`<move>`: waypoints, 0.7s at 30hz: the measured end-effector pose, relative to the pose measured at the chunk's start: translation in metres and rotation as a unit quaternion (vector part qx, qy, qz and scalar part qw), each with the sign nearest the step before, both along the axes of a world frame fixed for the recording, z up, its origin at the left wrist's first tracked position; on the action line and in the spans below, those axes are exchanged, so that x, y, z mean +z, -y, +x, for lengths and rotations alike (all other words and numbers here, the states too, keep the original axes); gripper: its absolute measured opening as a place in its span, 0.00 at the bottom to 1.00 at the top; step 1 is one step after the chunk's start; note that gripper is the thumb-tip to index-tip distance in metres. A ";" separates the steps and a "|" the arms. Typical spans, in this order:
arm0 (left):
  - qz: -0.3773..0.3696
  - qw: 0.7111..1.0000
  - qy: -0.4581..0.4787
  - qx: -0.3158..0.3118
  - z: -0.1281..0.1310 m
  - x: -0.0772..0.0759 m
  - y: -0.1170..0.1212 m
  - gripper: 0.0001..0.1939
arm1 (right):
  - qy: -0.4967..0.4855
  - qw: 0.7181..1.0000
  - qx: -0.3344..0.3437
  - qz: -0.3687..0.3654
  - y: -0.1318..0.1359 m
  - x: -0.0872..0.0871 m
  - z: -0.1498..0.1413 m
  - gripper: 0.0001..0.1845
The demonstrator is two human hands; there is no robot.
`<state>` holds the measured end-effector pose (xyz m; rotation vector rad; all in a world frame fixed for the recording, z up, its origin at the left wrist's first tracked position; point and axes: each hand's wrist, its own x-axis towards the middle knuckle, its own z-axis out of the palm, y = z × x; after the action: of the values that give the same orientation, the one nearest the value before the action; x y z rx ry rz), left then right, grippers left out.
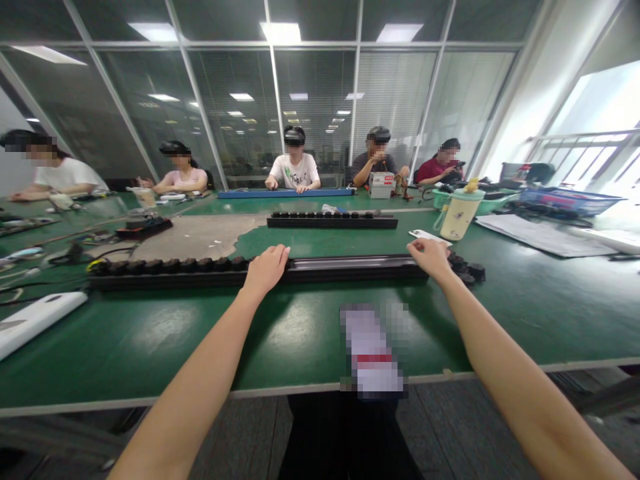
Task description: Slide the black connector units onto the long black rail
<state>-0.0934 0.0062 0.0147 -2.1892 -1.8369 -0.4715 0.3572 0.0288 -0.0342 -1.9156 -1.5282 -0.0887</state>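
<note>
A long black rail (350, 268) lies across the table in front of me. Its left part carries a row of chunky, roundish black pieces (187, 265); the right part shows a bare, shiny channel. My left hand (270, 267) curls over the rail where the row of pieces stops, its fingertips at the channel's left end. Over the rail's right end, my right hand (431, 257) is closed in a pinch; what it holds, if anything, is hidden. Several loose black pieces (467, 268) lie just right of this hand.
A phone (373, 350) lies at the near edge. Farther back are a shorter black rail (333, 222), a white phone (429, 237), a cup (463, 213) and paper sheets (543, 235). A white device (43, 323) sits left. Several people (295, 170) sit across the table.
</note>
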 end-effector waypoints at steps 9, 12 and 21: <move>0.020 0.996 -0.012 0.081 -0.006 0.010 0.002 0.25 | 0.001 0.999 -0.029 -0.024 0.010 0.007 -0.015 0.20; 0.009 0.997 -0.021 0.078 -0.005 0.010 0.002 0.28 | 0.004 0.999 -0.027 -0.032 0.011 0.007 -0.018 0.20; 0.005 0.995 -0.022 0.094 -0.001 0.013 0.004 0.31 | 0.021 0.998 -0.009 -0.052 0.011 0.006 -0.020 0.21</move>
<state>-0.0942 0.0025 0.0272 -1.9772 -1.9876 -0.3895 0.3371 0.0178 -0.0284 -2.0200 -1.5723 -0.0597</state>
